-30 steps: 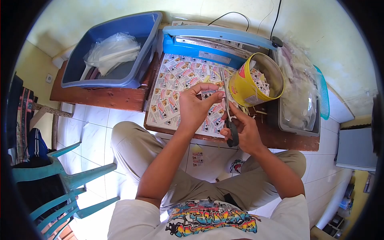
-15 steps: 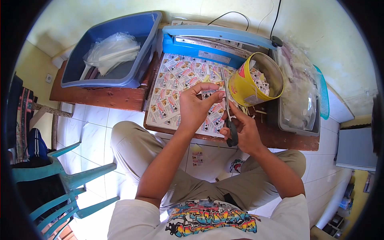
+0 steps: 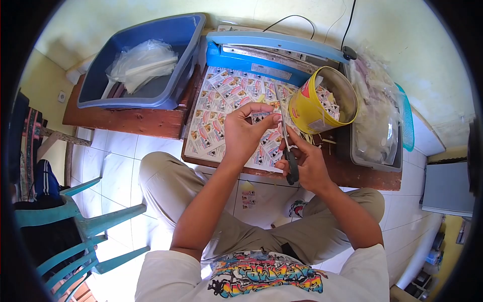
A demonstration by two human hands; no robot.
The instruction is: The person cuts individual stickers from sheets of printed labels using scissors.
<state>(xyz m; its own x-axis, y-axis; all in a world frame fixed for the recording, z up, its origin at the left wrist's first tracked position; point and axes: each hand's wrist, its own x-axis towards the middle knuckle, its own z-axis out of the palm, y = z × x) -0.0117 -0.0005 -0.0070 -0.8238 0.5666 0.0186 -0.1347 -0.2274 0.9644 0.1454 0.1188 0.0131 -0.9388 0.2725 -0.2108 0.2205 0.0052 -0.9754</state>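
Observation:
Between the thumb and fingers of my left hand (image 3: 245, 132) is a small printed paper label (image 3: 260, 117), its edge close to the scissor blades. My right hand (image 3: 310, 163) is closed round the black handles of a pair of scissors (image 3: 291, 166), whose blades point up and away from me. Beneath both hands lie printed label sheets (image 3: 207, 128) with repeated pictures and text. A yellow tub (image 3: 307, 110) stands tilted just right of the scissors, with cut labels (image 3: 328, 103) inside it.
Behind the sheets stands a blue sealing machine (image 3: 241, 63) with a long lever. A blue basin (image 3: 166, 95) with clear plastic bags is at the left; a grey bin (image 3: 375, 163) of plastic bags is at the right. A green chair (image 3: 95, 221) stands lower left.
Hardly anything differs. The label and fingers of my left hand have shifted very slightly, while the scissors stay nearly in place.

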